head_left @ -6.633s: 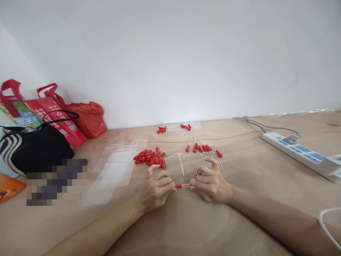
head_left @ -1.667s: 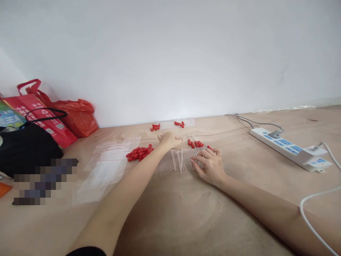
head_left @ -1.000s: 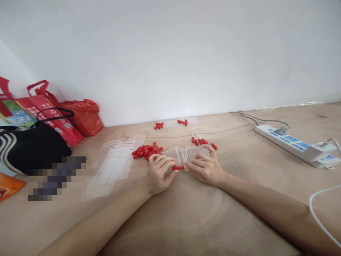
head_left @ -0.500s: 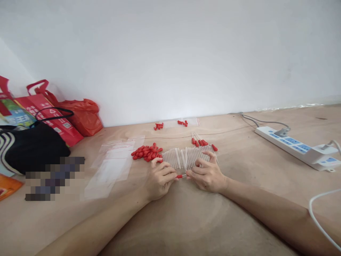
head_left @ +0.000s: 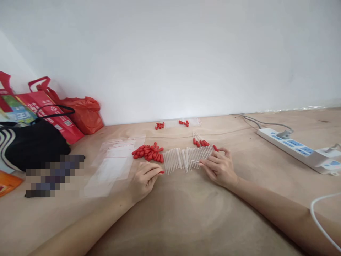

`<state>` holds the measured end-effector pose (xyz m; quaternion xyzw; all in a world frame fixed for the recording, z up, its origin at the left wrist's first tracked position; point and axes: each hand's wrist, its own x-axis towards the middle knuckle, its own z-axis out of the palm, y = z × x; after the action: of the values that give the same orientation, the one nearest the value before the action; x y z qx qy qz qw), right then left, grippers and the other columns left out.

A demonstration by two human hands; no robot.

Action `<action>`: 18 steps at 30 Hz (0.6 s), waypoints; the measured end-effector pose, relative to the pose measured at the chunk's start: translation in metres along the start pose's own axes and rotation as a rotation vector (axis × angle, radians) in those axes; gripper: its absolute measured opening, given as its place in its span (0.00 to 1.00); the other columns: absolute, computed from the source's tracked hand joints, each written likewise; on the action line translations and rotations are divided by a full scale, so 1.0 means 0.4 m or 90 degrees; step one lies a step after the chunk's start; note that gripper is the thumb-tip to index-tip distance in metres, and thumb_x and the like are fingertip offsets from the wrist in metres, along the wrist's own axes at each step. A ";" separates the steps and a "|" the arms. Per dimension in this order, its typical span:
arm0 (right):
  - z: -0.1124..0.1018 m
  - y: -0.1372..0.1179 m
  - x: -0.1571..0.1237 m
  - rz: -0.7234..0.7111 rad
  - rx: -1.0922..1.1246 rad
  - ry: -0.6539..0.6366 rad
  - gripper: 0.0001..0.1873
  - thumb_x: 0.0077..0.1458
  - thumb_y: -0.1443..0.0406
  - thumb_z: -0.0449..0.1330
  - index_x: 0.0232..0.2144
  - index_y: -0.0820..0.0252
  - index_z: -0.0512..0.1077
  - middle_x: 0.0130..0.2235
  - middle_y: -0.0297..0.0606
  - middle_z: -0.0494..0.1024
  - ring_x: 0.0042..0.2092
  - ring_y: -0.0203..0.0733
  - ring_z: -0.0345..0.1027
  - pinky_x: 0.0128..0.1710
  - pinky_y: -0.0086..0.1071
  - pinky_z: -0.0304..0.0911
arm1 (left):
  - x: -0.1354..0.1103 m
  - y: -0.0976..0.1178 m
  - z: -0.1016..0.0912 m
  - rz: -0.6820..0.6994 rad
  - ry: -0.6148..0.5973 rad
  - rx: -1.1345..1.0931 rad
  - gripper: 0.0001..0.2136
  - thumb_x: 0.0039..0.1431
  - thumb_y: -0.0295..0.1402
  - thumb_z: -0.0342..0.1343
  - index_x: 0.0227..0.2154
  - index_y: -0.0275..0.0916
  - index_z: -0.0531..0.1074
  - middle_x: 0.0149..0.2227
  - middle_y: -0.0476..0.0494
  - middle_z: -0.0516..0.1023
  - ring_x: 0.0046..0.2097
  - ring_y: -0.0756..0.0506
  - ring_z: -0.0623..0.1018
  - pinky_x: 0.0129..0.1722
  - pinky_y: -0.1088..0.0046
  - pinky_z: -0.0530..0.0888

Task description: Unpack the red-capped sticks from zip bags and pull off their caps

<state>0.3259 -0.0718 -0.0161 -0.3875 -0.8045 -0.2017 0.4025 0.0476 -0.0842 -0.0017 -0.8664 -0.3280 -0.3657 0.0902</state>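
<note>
My left hand [head_left: 144,177] rests on the wooden table [head_left: 186,220], its fingers pinched on a small red rubber cap [head_left: 161,172]. My right hand [head_left: 220,168] pinches a thin clear tube [head_left: 195,162] at the near edge of a row of clear tubes [head_left: 183,158] lying side by side. A pile of loose red caps [head_left: 147,152] lies just beyond my left hand. Several tubes with red caps fitted [head_left: 201,142] lie behind the row.
Clear zip bags [head_left: 114,163] lie flat to the left. Red shopping bags [head_left: 66,113] and a black bag [head_left: 32,145] stand at the far left. A white power strip [head_left: 298,149] with cables sits right. Small bags holding red caps [head_left: 173,123] lie by the wall.
My hands met over one capped tube in front of the row half a second ago. Now they are apart: the left has drawn left with a red cap, the right sits at the row.
</note>
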 end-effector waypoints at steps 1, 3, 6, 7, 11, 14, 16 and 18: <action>0.005 -0.001 0.003 0.027 -0.012 -0.005 0.10 0.54 0.63 0.52 0.29 0.54 0.74 0.18 0.29 0.70 0.26 0.32 0.59 0.44 0.37 0.43 | -0.005 -0.003 -0.002 -0.020 0.011 -0.002 0.07 0.57 0.28 0.48 0.34 0.40 0.70 0.30 0.47 0.71 0.31 0.51 0.70 0.33 0.72 0.66; 0.020 -0.007 0.011 0.076 -0.039 -0.025 0.11 0.55 0.64 0.51 0.33 0.55 0.73 0.20 0.31 0.71 0.27 0.33 0.59 0.42 0.36 0.43 | -0.003 -0.007 -0.004 -0.085 0.037 0.006 0.09 0.58 0.29 0.46 0.39 0.39 0.70 0.31 0.46 0.67 0.33 0.50 0.70 0.32 0.73 0.68; 0.042 -0.007 0.022 0.127 -0.080 -0.071 0.14 0.54 0.67 0.48 0.36 0.58 0.72 0.24 0.35 0.74 0.30 0.36 0.62 0.40 0.35 0.42 | 0.027 -0.032 -0.019 -0.200 0.067 0.043 0.13 0.58 0.31 0.44 0.42 0.38 0.70 0.34 0.44 0.64 0.36 0.48 0.69 0.33 0.72 0.69; 0.048 -0.004 0.025 0.139 -0.089 -0.083 0.14 0.53 0.68 0.47 0.36 0.59 0.72 0.26 0.35 0.75 0.31 0.37 0.62 0.40 0.35 0.42 | 0.044 -0.049 -0.027 -0.234 0.070 0.055 0.13 0.57 0.31 0.43 0.42 0.38 0.70 0.35 0.44 0.64 0.36 0.48 0.69 0.34 0.72 0.69; 0.063 0.011 0.035 0.183 -0.112 -0.097 0.13 0.51 0.68 0.48 0.31 0.59 0.73 0.27 0.37 0.76 0.33 0.38 0.64 0.39 0.36 0.41 | 0.125 -0.145 -0.052 -0.393 -0.021 0.084 0.15 0.51 0.32 0.48 0.43 0.38 0.69 0.31 0.47 0.68 0.29 0.49 0.69 0.31 0.72 0.68; 0.070 0.010 0.043 0.175 -0.107 -0.106 0.11 0.50 0.68 0.50 0.29 0.59 0.73 0.26 0.36 0.76 0.33 0.38 0.64 0.40 0.37 0.41 | 0.166 -0.209 -0.050 -0.495 -0.144 0.114 0.17 0.47 0.34 0.52 0.42 0.39 0.67 0.31 0.49 0.73 0.28 0.49 0.70 0.30 0.73 0.66; 0.071 0.004 0.046 0.158 -0.097 -0.116 0.11 0.50 0.68 0.50 0.30 0.58 0.73 0.27 0.36 0.76 0.33 0.38 0.63 0.40 0.38 0.41 | 0.178 -0.233 -0.044 -0.516 -0.206 0.127 0.16 0.47 0.37 0.53 0.40 0.39 0.67 0.32 0.49 0.74 0.30 0.48 0.71 0.31 0.71 0.66; 0.067 -0.005 0.047 0.144 -0.089 -0.130 0.11 0.50 0.67 0.51 0.31 0.57 0.73 0.29 0.36 0.76 0.34 0.39 0.63 0.41 0.38 0.41 | 0.179 -0.239 -0.039 -0.519 -0.238 0.127 0.16 0.46 0.41 0.54 0.37 0.39 0.68 0.31 0.48 0.75 0.33 0.46 0.72 0.34 0.69 0.65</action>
<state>0.3042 -0.0472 -0.0168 -0.5210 -0.7766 -0.1703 0.3107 0.0149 0.0192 0.0513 -0.7046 -0.6865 -0.1752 -0.0389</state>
